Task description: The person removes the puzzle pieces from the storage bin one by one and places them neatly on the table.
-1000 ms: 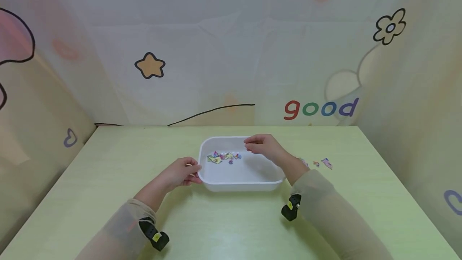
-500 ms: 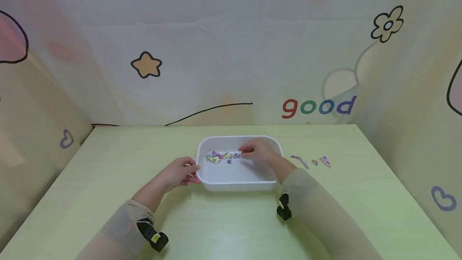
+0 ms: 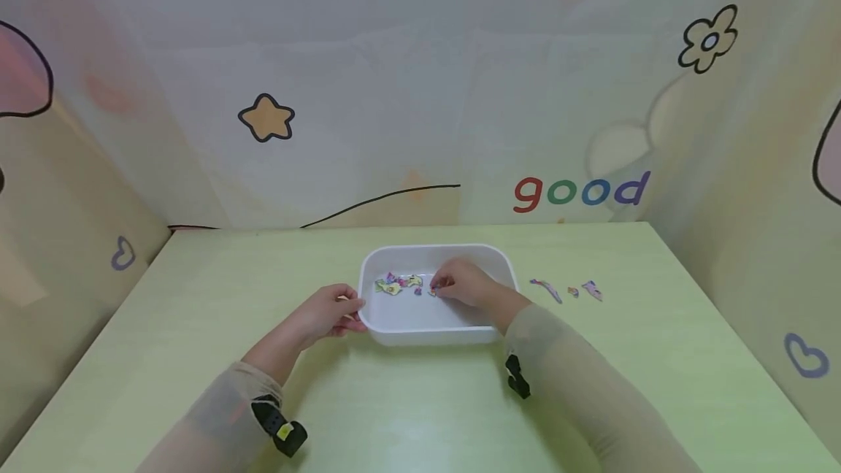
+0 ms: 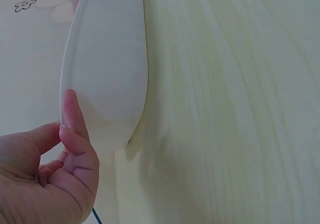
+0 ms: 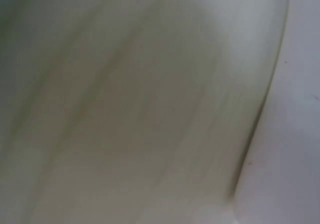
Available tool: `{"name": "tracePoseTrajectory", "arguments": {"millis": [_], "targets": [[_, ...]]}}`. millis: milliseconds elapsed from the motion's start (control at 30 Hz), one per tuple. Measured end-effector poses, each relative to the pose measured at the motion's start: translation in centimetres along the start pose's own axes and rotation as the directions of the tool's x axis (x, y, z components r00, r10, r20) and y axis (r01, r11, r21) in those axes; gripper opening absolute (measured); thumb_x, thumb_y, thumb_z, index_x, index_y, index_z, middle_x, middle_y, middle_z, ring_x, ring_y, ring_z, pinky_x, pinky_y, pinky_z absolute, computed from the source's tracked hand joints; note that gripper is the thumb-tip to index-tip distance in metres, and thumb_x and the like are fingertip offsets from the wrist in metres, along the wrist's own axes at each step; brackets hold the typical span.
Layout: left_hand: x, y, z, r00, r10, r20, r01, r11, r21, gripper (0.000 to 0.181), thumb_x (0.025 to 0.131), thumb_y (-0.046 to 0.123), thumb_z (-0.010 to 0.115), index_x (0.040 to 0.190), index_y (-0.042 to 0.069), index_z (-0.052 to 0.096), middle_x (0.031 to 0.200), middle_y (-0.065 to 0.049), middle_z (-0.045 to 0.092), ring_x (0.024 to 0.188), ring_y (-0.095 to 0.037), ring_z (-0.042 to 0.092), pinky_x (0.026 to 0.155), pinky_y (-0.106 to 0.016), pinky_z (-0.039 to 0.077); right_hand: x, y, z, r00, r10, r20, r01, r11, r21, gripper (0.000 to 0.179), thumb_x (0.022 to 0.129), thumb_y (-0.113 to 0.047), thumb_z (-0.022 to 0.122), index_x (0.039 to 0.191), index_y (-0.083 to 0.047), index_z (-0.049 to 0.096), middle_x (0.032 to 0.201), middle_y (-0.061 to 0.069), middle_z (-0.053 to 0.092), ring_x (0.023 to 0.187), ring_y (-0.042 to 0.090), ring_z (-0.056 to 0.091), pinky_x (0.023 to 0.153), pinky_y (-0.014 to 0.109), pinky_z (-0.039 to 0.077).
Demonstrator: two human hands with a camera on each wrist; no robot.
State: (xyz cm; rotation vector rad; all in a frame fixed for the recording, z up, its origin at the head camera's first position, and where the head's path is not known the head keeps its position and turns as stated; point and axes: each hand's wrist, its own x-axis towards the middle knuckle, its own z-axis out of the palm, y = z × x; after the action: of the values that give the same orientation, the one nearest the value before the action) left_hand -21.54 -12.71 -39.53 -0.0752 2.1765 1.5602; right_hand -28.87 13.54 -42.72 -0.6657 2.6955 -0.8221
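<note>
A white plastic tray (image 3: 427, 317) stands on the table in the head view. My left hand (image 3: 331, 312) pinches its left rim; the left wrist view shows the thumb and index finger on that edge, with the other fingers curled. Several small colourful cut-out pieces (image 3: 390, 287) lie in the left half of the tray. Inside it, my right hand (image 3: 465, 283) reaches down and pinches a small colourful piece (image 3: 432, 291) at its fingertips, partly hidden by the fingers. The right wrist view catches only table and the tray's outer wall (image 5: 285, 149), not the hand.
To the right of the tray, a long thin piece (image 3: 547, 290), a tiny piece (image 3: 573, 292) and a wider purple piece (image 3: 592, 290) lie on the light yellow table (image 3: 407, 407). A printed cloth backdrop (image 3: 368, 108) surrounds the table.
My right hand has come down and slightly left into the tray, down to a small piece at the right end of the group. The left hand keeps its grip on the rim.
</note>
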Motion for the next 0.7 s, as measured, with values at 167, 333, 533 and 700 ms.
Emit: {"name": "tracePoseTrajectory", "arguments": {"millis": [167, 333, 533, 700], "targets": [[0.1, -0.1, 0.1, 1.000, -0.013, -0.003, 0.013, 1.000, -0.006, 0.014, 0.097, 0.012, 0.050, 0.102, -0.001, 0.049, 0.079, -0.009, 0.061, 0.064, -0.012, 0.063, 0.054, -0.021, 0.041, 0.0, -0.2, 0.1, 1.000, 0.019, 0.006, -0.019, 1.000, 0.003, 0.006, 0.083, -0.008, 0.070, 0.090, -0.008, 0.068, 0.081, -0.001, 0.059, 0.078, 0.014, 0.051, 0.078, 0.029, 0.043], [0.2, -0.2, 0.2, 1.000, -0.013, -0.017, 0.013, 1.000, -0.010, 0.014, 0.097, 0.013, 0.051, 0.102, -0.001, 0.049, 0.079, -0.009, 0.061, 0.064, -0.011, 0.063, 0.053, -0.021, 0.041, 0.2, -0.2, -0.1, 0.993, 0.115, 0.013, -0.116, 0.985, 0.126, 0.007, 0.083, -0.010, 0.071, 0.088, -0.009, 0.065, 0.080, 0.000, 0.060, 0.076, 0.015, 0.052, 0.072, 0.026, 0.046], [0.1, -0.1, 0.2, 1.000, -0.001, -0.027, 0.000, 1.000, -0.008, 0.015, 0.097, 0.013, 0.051, 0.102, -0.001, 0.050, 0.079, -0.009, 0.061, 0.063, -0.011, 0.063, 0.053, -0.021, 0.041, -0.2, 0.4, -1.4, 0.983, 0.182, -0.001, -0.172, 0.936, 0.308, 0.012, 0.086, -0.008, 0.067, 0.096, -0.001, 0.070, 0.082, 0.005, 0.067, 0.070, 0.012, 0.058, 0.067, 0.024, 0.050], [0.1, -0.1, 0.2, 0.999, 0.003, -0.039, -0.003, 1.000, 0.005, 0.016, 0.096, 0.013, 0.052, 0.102, -0.002, 0.050, 0.079, -0.010, 0.062, 0.063, -0.011, 0.063, 0.053, -0.021, 0.040, -1.2, 0.5, -3.1, 0.966, 0.260, -0.017, -0.233, 0.892, 0.386, 0.016, 0.087, -0.009, 0.066, 0.098, 0.001, 0.069, 0.087, 0.009, 0.068, 0.078, 0.021, 0.064, 0.073, 0.028, 0.052]]}}
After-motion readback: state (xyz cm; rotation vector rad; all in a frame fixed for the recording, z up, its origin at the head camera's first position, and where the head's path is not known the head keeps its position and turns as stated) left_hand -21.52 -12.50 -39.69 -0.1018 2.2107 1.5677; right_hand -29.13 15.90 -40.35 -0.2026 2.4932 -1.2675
